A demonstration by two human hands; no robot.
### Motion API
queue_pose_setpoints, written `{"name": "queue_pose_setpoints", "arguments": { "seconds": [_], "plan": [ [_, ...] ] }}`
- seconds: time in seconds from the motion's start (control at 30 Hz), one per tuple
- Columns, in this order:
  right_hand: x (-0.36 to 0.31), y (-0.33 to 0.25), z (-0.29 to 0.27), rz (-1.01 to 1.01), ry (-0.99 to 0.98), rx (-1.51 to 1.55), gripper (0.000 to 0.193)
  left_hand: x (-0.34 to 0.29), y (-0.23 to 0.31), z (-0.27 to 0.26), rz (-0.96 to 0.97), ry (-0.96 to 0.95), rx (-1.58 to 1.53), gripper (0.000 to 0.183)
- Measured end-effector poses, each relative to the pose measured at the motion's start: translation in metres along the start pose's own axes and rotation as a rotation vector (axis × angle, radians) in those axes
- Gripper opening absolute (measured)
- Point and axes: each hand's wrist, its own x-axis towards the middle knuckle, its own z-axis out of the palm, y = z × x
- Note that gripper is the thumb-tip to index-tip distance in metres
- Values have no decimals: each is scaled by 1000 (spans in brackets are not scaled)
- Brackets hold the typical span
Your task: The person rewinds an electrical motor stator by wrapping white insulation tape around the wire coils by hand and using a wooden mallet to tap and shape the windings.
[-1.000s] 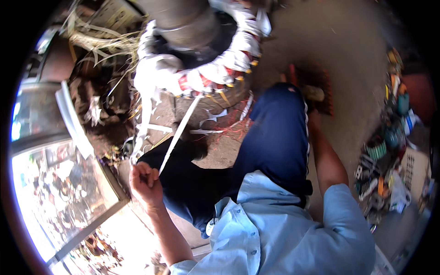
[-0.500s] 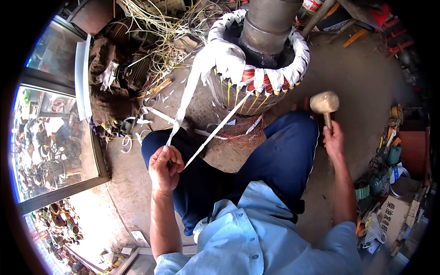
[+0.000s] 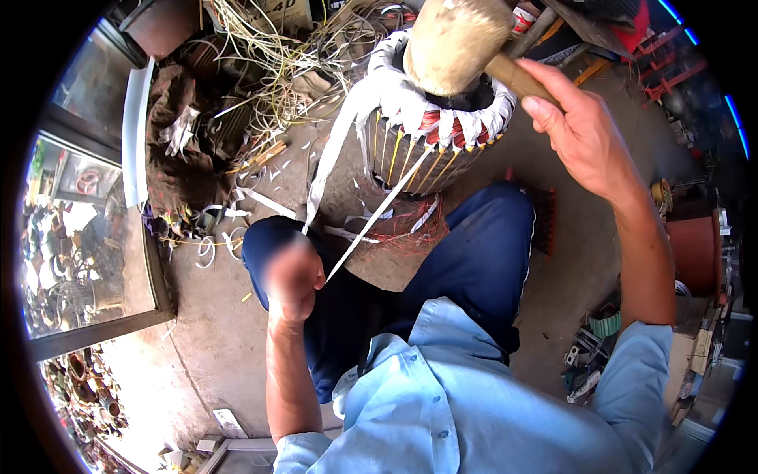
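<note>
Mallet [image 3: 454, 47] tan; tape [image 3: 328, 158] white; windings [image 3: 431, 120] red; shirt [image 3: 505, 395] light blue; trousers [image 3: 482, 249] navy.

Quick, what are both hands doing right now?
Left hand: closed, a bit blurred, holding flat white tape.
Right hand: closed, holding a pale wooden mallet by its handle.

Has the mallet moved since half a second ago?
Yes: the mallet went up and left in view, from right of the white-wrapped ring to overlapping it.
</note>
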Motion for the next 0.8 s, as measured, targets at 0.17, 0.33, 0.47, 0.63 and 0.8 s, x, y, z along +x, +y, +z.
{"name": "queue_pose_setpoints", "arguments": {
  "seconds": [0.17, 0.33, 0.47, 0.63, 0.8],
  "plan": [
    [-19, 21, 16, -41, 42, -85, 42, 1, 5, 11, 2, 52, -27, 10],
    [-21, 15, 15, 13, 66, 21, 40, -2, 5, 10, -42, 54, -24, 11],
    [-31, 26, 32, -49, 94, 64, 37, -6, -5, 6, -18, 84, -20, 13],
    [-103, 76, 65, 182, 414, 46, 36, -22, -11, -9, -4, 50, -70, 22],
    [-220, 176, 158, 660, 597, 172, 39, -53, 1, 2, 46, 131, 46, 29]
  ]
}}
